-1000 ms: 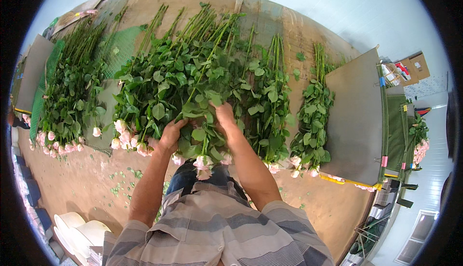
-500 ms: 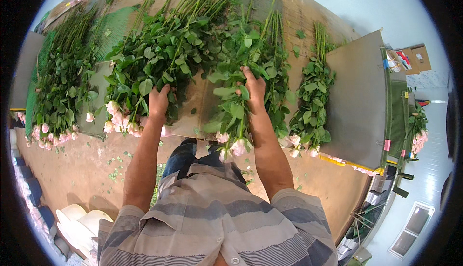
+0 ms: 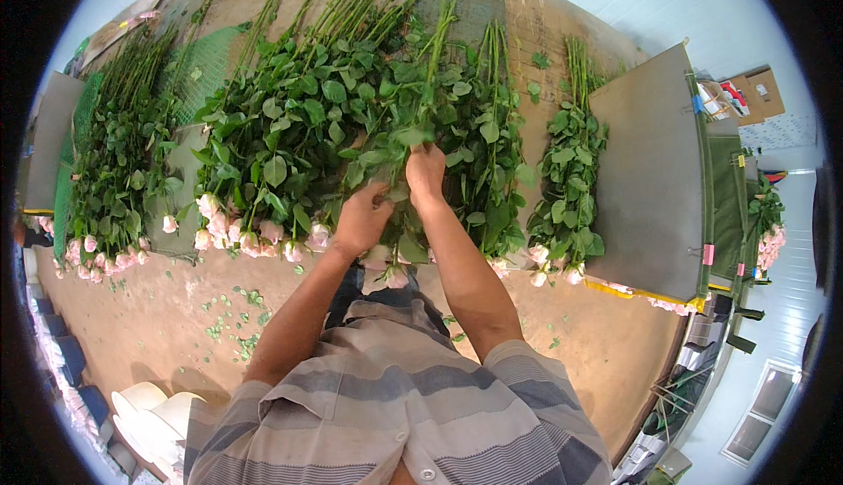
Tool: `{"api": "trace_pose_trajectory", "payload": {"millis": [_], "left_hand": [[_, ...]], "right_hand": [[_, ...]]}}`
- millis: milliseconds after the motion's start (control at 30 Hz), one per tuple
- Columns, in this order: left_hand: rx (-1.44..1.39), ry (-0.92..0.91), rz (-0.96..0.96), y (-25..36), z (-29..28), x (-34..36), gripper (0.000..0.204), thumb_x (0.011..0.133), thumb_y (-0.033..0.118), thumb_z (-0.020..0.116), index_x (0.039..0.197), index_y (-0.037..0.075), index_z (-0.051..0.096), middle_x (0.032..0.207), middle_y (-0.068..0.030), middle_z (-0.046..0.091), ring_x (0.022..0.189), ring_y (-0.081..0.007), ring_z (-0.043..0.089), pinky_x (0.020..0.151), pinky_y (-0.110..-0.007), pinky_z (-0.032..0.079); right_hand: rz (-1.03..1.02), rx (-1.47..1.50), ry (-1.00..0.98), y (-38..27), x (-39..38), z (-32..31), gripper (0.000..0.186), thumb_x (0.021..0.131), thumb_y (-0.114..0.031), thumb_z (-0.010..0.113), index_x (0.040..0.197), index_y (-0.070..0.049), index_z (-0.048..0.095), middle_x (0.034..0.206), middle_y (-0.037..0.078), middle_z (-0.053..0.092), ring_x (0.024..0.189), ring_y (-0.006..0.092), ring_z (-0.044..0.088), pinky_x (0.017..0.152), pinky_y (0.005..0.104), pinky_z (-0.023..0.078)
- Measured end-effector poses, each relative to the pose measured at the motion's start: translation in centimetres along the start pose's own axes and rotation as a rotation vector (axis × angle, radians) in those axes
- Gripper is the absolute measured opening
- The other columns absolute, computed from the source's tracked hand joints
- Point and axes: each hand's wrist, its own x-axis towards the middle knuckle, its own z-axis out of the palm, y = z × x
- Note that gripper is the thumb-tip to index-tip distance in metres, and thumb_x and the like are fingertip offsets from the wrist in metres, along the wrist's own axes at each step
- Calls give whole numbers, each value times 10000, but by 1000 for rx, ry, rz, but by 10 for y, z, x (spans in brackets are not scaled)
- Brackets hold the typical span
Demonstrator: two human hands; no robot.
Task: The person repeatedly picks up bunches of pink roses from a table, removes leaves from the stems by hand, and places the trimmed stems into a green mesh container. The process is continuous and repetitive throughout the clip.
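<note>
My right hand (image 3: 426,170) is closed on leafy rose stems (image 3: 421,81) in the middle of the table (image 3: 532,177), their upper leaves blurred. My left hand (image 3: 367,220), lower and to the left, has curled fingers among the leaves; what they hold is hidden. Pale pink rose heads (image 3: 395,276) hang at the near edge below both hands. A large pile of roses (image 3: 290,112) lies just left of them, with more pink blooms (image 3: 219,221) at its near end. To the right lies another leafy bunch (image 3: 492,151).
Separate rose bundles lie far left (image 3: 118,133) and right (image 3: 571,151), near green mesh (image 3: 202,72). A grey panel (image 3: 650,186) stands at the right, a cardboard box (image 3: 755,94) beyond it. White chair-like shapes (image 3: 149,415) are at lower left; fallen leaves (image 3: 237,318) dot the floor.
The held stems first swung rightward and are now back nearer the middle. My left hand moved left, then rightward and lower, toward my right hand.
</note>
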Motion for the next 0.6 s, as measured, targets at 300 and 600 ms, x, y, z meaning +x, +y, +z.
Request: {"api": "trace_pose_trajectory", "payload": {"millis": [300, 600], "left_hand": [[-604, 19, -456, -3, 11, -13, 393, 939, 47, 391, 1324, 11, 461, 1050, -106, 595, 844, -163, 584, 761, -294, 503], [-969, 10, -556, 25, 23, -14, 347, 947, 38, 394, 1271, 17, 515, 969, -34, 619, 784, -108, 559, 686, -239, 468]], "right_hand": [[-107, 51, 8, 20, 13, 1, 335, 1025, -229, 364, 1257, -8, 459, 886, 120, 553, 661, 219, 561, 653, 432, 578], [-175, 74, 234, -19, 25, -75, 386, 1004, -245, 451, 1303, -2, 452, 732, 108, 537, 562, 195, 516, 529, 416, 449]]}}
